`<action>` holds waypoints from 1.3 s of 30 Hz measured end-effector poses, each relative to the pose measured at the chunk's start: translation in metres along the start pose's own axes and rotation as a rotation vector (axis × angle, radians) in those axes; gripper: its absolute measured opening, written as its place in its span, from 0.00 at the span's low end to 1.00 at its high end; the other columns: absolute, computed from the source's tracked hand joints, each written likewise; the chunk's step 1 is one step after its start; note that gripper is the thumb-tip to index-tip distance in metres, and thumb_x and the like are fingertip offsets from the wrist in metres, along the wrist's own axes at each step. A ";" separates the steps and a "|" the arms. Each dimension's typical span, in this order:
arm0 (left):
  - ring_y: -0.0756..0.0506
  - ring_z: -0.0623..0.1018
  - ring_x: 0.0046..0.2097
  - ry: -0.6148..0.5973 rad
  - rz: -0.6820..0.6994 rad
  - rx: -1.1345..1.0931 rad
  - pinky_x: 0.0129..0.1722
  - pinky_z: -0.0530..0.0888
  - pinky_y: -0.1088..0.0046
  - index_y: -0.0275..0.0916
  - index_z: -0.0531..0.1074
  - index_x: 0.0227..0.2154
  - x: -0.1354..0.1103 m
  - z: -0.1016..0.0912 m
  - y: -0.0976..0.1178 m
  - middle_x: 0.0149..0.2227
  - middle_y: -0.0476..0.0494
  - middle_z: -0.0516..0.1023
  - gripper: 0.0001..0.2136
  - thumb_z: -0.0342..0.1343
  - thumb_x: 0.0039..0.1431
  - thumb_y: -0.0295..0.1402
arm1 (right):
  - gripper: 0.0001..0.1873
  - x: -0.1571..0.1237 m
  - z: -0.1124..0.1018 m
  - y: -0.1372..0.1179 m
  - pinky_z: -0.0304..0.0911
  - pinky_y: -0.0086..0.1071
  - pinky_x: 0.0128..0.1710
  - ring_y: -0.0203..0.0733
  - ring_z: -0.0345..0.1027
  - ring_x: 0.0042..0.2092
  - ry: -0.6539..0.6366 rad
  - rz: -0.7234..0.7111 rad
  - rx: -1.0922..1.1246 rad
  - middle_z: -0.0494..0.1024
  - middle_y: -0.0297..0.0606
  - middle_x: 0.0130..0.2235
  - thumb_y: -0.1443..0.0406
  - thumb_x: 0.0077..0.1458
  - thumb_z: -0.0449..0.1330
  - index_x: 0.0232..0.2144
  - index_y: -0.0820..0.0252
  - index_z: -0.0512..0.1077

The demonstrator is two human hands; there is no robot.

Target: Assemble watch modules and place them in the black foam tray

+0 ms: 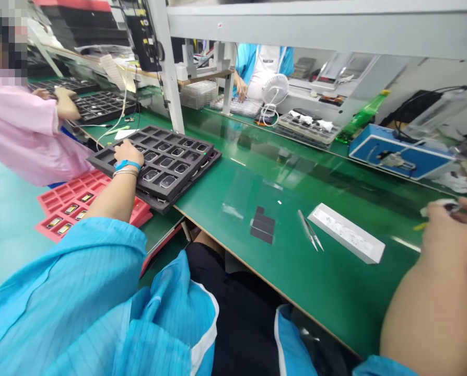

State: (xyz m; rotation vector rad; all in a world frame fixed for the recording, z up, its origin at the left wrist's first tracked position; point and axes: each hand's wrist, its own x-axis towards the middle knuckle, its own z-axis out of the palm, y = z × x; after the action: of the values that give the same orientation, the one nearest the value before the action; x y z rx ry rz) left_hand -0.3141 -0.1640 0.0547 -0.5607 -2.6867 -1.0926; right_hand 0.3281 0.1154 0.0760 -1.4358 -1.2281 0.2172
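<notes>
My left hand (128, 152) reaches over a black foam tray (149, 137), its fingers bent down into a compartment. The fingers are closed, but what lies between them is hidden. Several watch-like cases with dark glass faces (167, 181) sit in the tray's compartments. At the right edge of the view, my right hand (455, 224) is raised above the green table and pinches a small white-and-dark part (448, 205). A yellow tab (420, 226) sticks out beside that hand. Metal tweezers (311, 231) lie nearest to it, next to a long white box (347, 232).
Red foam trays (67, 201) with several watch-like pieces stand at the left, below the black tray. A dark flat sheet (262, 225) lies on the green table (225, 256). Behind are a white fan (275, 89), a blue case (398, 151) and a green bottle (364, 116). Two co-workers sit nearby.
</notes>
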 end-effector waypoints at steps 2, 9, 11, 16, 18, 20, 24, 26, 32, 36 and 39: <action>0.36 0.57 0.58 0.000 0.004 0.003 0.57 0.52 0.47 0.32 0.61 0.47 -0.002 -0.003 0.004 0.49 0.39 0.66 0.18 0.53 0.61 0.40 | 0.23 -0.010 -0.004 -0.018 0.66 0.59 0.45 0.63 0.75 0.44 0.092 0.000 0.126 0.80 0.53 0.38 0.57 0.29 0.68 0.34 0.53 0.78; 0.38 0.65 0.58 0.191 0.578 -0.124 0.61 0.59 0.53 0.38 0.69 0.48 -0.068 -0.020 0.084 0.53 0.40 0.71 0.17 0.58 0.54 0.28 | 0.17 -0.076 -0.008 -0.060 0.71 0.43 0.38 0.41 0.72 0.29 -0.240 -0.117 0.422 0.77 0.38 0.28 0.67 0.33 0.70 0.32 0.58 0.76; 0.41 0.74 0.48 0.035 0.801 -0.315 0.54 0.69 0.56 0.39 0.72 0.43 -0.108 -0.016 0.118 0.42 0.44 0.77 0.11 0.56 0.56 0.30 | 0.17 -0.095 -0.001 -0.071 0.71 0.42 0.41 0.41 0.73 0.33 -0.366 -0.183 0.424 0.78 0.37 0.31 0.66 0.36 0.70 0.34 0.58 0.76; 0.42 0.78 0.46 -0.946 0.964 -0.641 0.48 0.75 0.61 0.39 0.71 0.51 -0.199 0.041 0.189 0.43 0.41 0.80 0.24 0.64 0.51 0.38 | 0.17 -0.136 0.032 -0.082 0.71 0.41 0.46 0.41 0.74 0.38 -0.560 -0.254 0.446 0.78 0.34 0.34 0.67 0.39 0.69 0.36 0.59 0.74; 0.39 0.78 0.49 -1.192 0.904 -0.749 0.49 0.75 0.59 0.37 0.70 0.54 -0.221 0.074 0.207 0.46 0.36 0.79 0.31 0.68 0.45 0.39 | 0.17 -0.150 0.046 -0.078 0.70 0.40 0.46 0.40 0.75 0.38 -0.603 -0.247 0.476 0.78 0.34 0.35 0.65 0.41 0.69 0.36 0.59 0.74; 0.37 0.77 0.51 -1.358 0.841 -0.852 0.51 0.74 0.56 0.35 0.69 0.55 -0.233 0.103 0.218 0.49 0.32 0.78 0.36 0.71 0.40 0.36 | 0.16 -0.164 0.056 -0.071 0.70 0.39 0.47 0.40 0.74 0.39 -0.616 -0.225 0.507 0.77 0.35 0.37 0.64 0.42 0.69 0.36 0.58 0.73; 0.37 0.78 0.49 -1.520 0.689 -0.986 0.52 0.74 0.55 0.34 0.72 0.53 -0.247 0.131 0.214 0.52 0.32 0.77 0.33 0.71 0.40 0.33 | 0.17 -0.184 0.066 -0.058 0.71 0.35 0.42 0.40 0.74 0.41 -0.617 -0.137 0.545 0.76 0.37 0.40 0.61 0.43 0.69 0.37 0.58 0.72; 0.38 0.80 0.47 -1.553 0.591 -1.005 0.49 0.76 0.57 0.36 0.73 0.52 -0.252 0.133 0.206 0.52 0.33 0.77 0.31 0.71 0.41 0.32 | 0.20 -0.191 0.067 -0.055 0.71 0.33 0.37 0.41 0.73 0.42 -0.637 -0.094 0.541 0.76 0.37 0.41 0.60 0.43 0.70 0.38 0.57 0.71; 0.44 0.80 0.44 -1.677 0.267 -1.122 0.48 0.76 0.65 0.41 0.75 0.50 -0.254 0.126 0.198 0.50 0.40 0.78 0.29 0.72 0.40 0.30 | 0.10 -0.196 0.058 -0.056 0.72 0.34 0.39 0.42 0.73 0.45 -0.584 -0.235 0.455 0.77 0.40 0.43 0.61 0.55 0.63 0.39 0.56 0.72; 0.47 0.79 0.41 -1.730 0.122 -1.173 0.48 0.76 0.68 0.41 0.78 0.45 -0.251 0.122 0.200 0.44 0.44 0.80 0.24 0.72 0.40 0.27 | 0.02 -0.194 0.051 -0.058 0.70 0.41 0.46 0.43 0.73 0.44 -0.495 -0.496 0.309 0.79 0.39 0.40 0.64 0.57 0.62 0.33 0.55 0.74; 0.48 0.79 0.40 -1.694 0.134 -1.196 0.44 0.77 0.70 0.40 0.78 0.42 -0.252 0.122 0.200 0.41 0.44 0.80 0.23 0.72 0.39 0.27 | 0.01 -0.195 0.050 -0.058 0.70 0.40 0.46 0.42 0.73 0.44 -0.503 -0.565 0.283 0.78 0.40 0.40 0.65 0.57 0.62 0.33 0.55 0.75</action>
State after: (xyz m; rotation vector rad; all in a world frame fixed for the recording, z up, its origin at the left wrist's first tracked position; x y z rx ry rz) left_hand -0.0062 -0.0154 0.0164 -2.7638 -2.0320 -3.0476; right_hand 0.1772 -0.0140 0.0114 -0.7632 -1.8772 0.3562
